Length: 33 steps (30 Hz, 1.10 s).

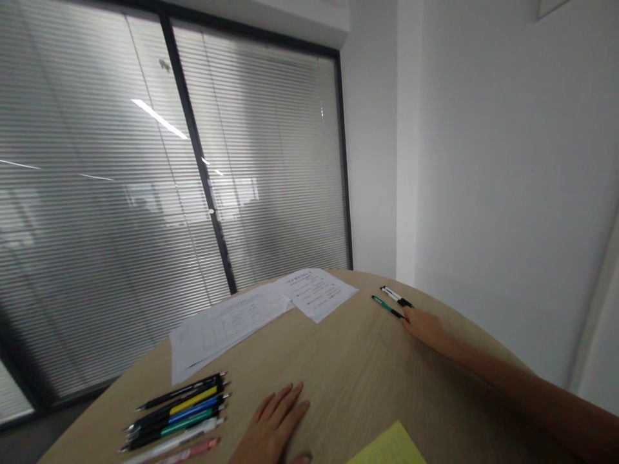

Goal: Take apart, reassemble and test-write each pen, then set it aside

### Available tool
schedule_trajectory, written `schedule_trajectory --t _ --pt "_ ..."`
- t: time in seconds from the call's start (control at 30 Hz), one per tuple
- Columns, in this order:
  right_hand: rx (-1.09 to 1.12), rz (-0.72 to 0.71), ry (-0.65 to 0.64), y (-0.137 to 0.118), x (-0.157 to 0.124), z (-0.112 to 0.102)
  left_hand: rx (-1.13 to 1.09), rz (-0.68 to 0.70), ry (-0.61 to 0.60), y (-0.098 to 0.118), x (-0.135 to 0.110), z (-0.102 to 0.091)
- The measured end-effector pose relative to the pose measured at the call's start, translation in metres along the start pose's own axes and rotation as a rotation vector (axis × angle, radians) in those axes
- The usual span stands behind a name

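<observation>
My right hand (425,326) is stretched far out over the round wooden table (348,367), its fingertips at the near end of a green pen (387,306). A white pen (395,296) with black ends lies just beyond it. The fingers are bunched together at the green pen, and I cannot tell whether they grip it or only touch it. My left hand (273,425) lies flat on the table near me, fingers stretched out, holding nothing. A row of several pens (178,412) lies just left of it.
Printed white sheets (232,325) lie across the far side of the table, with a smaller sheet (316,293) overlapping them. A yellow paper (389,448) sits at the near edge. Glass walls with blinds (145,193) stand behind; a white wall is to the right.
</observation>
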State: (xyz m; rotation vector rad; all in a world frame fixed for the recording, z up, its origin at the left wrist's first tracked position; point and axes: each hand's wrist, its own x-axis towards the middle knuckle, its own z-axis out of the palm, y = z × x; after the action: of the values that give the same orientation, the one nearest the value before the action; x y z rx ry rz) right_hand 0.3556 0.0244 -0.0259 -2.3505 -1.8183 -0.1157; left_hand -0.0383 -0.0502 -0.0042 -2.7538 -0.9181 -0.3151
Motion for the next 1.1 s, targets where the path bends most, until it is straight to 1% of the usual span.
schedule_trajectory --t 0.2,0.27,0.43,0.57,0.7,0.87,1.1 --pt "0.019 0.024 0.017 0.001 0.014 0.007 0.001 -0.015 -0.021 -0.001 0.001 0.001" --pt "0.025 0.037 0.025 0.001 0.018 0.010 -0.006 0.001 -0.029 -0.002 0.000 0.001" --pt "0.033 0.053 0.047 0.004 0.024 0.014 -0.052 -0.009 -0.014 -0.003 0.000 0.003" --pt "0.039 0.054 0.060 0.007 0.026 0.013 -0.078 0.016 -0.032 -0.004 0.000 0.007" --pt "0.050 0.051 0.071 0.009 0.026 0.011 -0.060 -0.011 -0.036 -0.002 0.000 0.004" --pt "0.062 0.047 0.072 0.011 0.026 0.010 -0.060 -0.009 -0.040 0.000 -0.001 0.001" --pt "0.064 0.036 0.059 0.013 0.025 0.011 -0.113 -0.038 -0.040 0.000 -0.002 0.002"
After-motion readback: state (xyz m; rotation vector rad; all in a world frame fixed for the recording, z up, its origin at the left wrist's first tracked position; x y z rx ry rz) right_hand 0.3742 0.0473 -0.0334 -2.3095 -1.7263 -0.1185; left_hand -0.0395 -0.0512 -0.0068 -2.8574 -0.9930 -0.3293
